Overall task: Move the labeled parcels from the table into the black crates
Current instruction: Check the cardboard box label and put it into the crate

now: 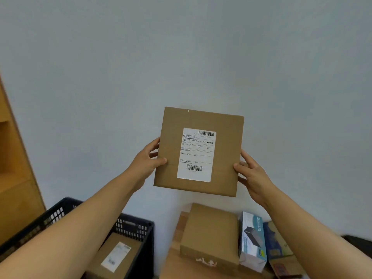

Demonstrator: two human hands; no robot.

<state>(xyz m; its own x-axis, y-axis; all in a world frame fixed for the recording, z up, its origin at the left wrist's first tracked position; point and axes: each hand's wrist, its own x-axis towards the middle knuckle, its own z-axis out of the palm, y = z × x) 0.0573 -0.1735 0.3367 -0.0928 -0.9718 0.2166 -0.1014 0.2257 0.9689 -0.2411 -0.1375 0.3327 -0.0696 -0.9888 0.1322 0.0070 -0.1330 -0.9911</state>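
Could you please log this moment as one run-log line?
hands: left and right grip labeled parcel mid-air | black crate: one parcel inside | table: boxes remain

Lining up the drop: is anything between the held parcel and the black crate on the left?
Nothing visible blocks it. Both hands, left and right, hold the labeled parcel up in the air. The black crate lies below and left, open-topped, with one labeled box already inside. The left forearm hides part of the crate.
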